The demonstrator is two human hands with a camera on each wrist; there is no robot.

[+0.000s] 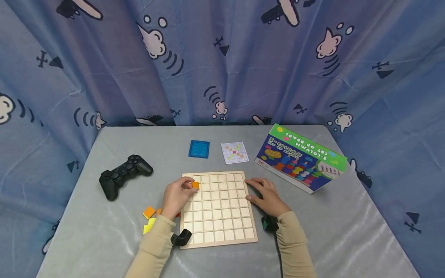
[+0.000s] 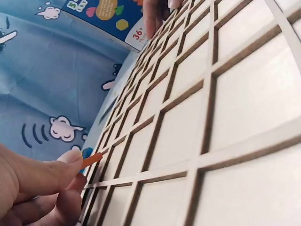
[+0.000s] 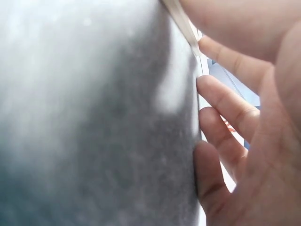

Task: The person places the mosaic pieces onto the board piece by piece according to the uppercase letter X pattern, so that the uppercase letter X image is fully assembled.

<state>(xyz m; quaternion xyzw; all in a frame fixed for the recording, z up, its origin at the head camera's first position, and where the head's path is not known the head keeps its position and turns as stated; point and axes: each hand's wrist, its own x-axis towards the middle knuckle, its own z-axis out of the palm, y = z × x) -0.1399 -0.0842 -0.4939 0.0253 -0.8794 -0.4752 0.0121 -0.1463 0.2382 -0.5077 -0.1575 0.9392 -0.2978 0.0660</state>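
Note:
My left hand (image 1: 177, 196) pinches a small orange square tile (image 1: 195, 185) between thumb and fingertips, over the upper left cells of the wooden grid board (image 1: 217, 208). In the left wrist view the orange tile (image 2: 92, 160) is seen edge-on, slanting over the grid. Along the board's right edge rests my right hand (image 1: 267, 196), its fingers relaxed and holding nothing. From the right wrist, the fingertips (image 3: 207, 84) touch the tabletop beside the board's rim (image 3: 181, 21). Loose orange tiles (image 1: 148, 212) and yellow tiles (image 1: 147, 229) lie left of the board, partly hidden by my left arm.
Behind the board are a blue square tray (image 1: 199, 149) and a card with a coloured grid pattern (image 1: 235, 152). A toy box (image 1: 300, 158) stands at the back right. A black game controller (image 1: 125, 175) lies at the left on the grey tablecloth (image 1: 87, 247).

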